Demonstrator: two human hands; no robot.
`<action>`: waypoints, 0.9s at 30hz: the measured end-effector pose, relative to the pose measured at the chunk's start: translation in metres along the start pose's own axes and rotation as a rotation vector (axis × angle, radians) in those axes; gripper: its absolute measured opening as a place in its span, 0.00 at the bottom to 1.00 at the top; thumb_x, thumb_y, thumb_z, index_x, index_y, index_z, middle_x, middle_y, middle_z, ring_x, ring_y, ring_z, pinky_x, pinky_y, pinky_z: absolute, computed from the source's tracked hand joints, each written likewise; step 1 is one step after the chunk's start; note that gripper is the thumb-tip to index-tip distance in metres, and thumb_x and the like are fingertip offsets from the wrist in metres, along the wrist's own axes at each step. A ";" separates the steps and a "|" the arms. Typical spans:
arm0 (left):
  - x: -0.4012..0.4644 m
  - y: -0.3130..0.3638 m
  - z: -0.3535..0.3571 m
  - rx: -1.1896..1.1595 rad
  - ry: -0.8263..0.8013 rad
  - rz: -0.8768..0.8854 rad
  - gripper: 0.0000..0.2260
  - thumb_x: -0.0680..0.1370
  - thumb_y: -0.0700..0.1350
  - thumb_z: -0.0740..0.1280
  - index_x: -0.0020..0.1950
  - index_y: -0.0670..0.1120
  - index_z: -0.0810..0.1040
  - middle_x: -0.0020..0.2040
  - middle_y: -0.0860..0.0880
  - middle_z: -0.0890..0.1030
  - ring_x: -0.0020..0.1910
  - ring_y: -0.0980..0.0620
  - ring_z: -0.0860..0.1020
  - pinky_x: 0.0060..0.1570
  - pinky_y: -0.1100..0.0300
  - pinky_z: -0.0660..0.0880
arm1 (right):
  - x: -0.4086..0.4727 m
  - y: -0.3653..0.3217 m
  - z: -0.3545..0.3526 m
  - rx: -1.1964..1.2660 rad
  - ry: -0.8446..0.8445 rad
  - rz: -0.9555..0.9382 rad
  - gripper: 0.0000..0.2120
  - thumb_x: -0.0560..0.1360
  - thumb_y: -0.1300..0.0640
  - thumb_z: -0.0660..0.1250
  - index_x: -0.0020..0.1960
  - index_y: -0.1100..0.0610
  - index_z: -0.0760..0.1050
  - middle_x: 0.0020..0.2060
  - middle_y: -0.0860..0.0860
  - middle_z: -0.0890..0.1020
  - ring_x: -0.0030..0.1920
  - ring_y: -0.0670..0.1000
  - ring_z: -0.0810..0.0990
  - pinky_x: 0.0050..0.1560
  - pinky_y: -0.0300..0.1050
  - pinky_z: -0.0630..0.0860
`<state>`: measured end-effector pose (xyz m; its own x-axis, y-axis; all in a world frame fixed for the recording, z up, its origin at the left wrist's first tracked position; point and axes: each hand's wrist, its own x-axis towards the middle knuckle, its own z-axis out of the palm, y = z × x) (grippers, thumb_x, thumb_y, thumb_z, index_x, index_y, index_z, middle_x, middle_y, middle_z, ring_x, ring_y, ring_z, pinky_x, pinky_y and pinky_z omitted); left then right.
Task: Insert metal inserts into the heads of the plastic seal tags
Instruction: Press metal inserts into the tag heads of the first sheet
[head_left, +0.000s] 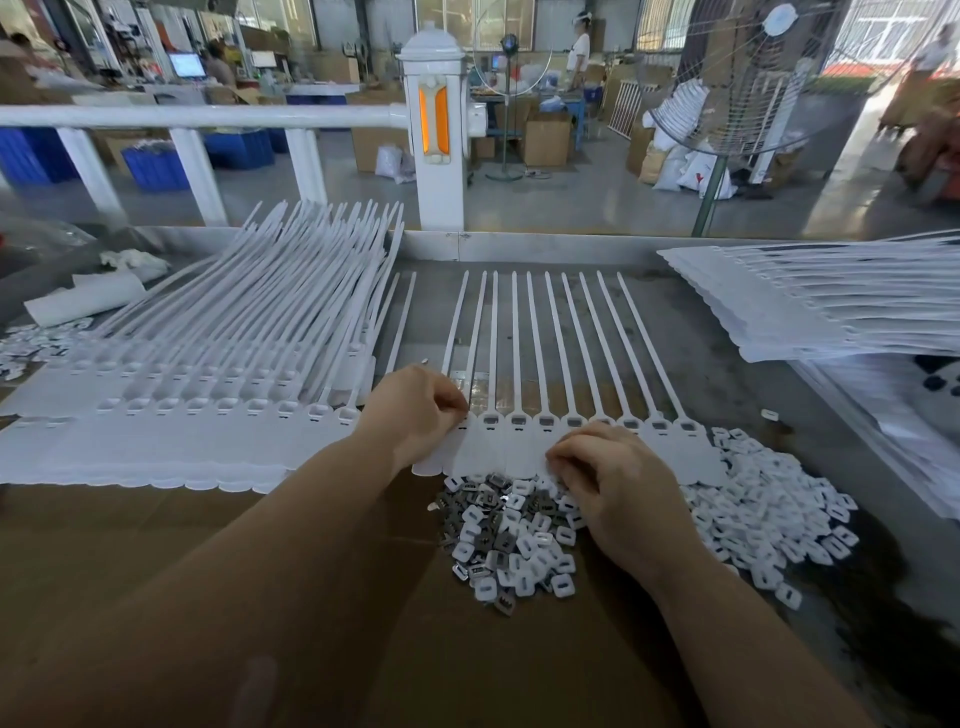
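Sheet of joined white seal tags (571, 447) lies flat on the desk (727, 374) in front of the person, straps pointing away, heads in a row across the middle, wide flag ends toward the person. Left hand (415, 410) sits at the left end of that row, fingers curled down onto the leftmost head, fingertips pinched together; whatever is between them is too small to tell. Right hand (608, 478) rests on the near edge of the flags, fingers curled and touching the top of the mixed pile (509, 540) of grey metal inserts and small white plastic caps; cannot tell if it holds a piece. That pile lies on brown cardboard (260, 597) just below the sheet, between the forearms. Second, bigger pile of white caps (769, 514) to the right, just beside the sheet's right end. Several heads to the right of the left hand show a dark slot, some look greyish inside, unclear if filled. Stack of more tag sheets (208, 364) on the left, overlapping, straps fanned upward. Another flat stack of sheets (810, 312) at far right. White railing post with an orange reflector (434, 119) behind the desk.
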<state>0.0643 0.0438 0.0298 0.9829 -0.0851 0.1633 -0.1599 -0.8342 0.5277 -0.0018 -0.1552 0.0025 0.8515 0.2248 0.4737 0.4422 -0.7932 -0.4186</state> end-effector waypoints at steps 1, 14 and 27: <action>-0.001 0.000 0.000 0.029 0.007 0.016 0.08 0.76 0.40 0.66 0.49 0.49 0.84 0.41 0.56 0.76 0.40 0.58 0.73 0.39 0.70 0.67 | 0.000 0.000 0.000 -0.001 -0.003 0.003 0.03 0.73 0.63 0.69 0.45 0.57 0.81 0.42 0.48 0.81 0.44 0.48 0.77 0.48 0.40 0.74; -0.020 -0.004 0.008 0.404 -0.045 0.249 0.19 0.77 0.37 0.58 0.64 0.51 0.76 0.55 0.55 0.75 0.58 0.53 0.70 0.57 0.55 0.72 | 0.000 -0.001 -0.001 0.019 -0.006 0.054 0.04 0.74 0.62 0.66 0.46 0.57 0.81 0.41 0.48 0.80 0.44 0.47 0.75 0.47 0.37 0.70; -0.038 0.009 0.017 -0.068 0.088 0.067 0.09 0.74 0.42 0.66 0.44 0.55 0.82 0.47 0.62 0.76 0.51 0.57 0.73 0.53 0.63 0.67 | -0.001 -0.001 -0.003 -0.012 0.032 0.033 0.05 0.75 0.61 0.66 0.46 0.57 0.81 0.39 0.49 0.81 0.42 0.48 0.76 0.45 0.39 0.71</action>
<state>0.0275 0.0303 0.0139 0.9585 -0.0893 0.2709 -0.2340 -0.7892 0.5679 -0.0040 -0.1563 0.0052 0.8562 0.1800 0.4843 0.4103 -0.8066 -0.4255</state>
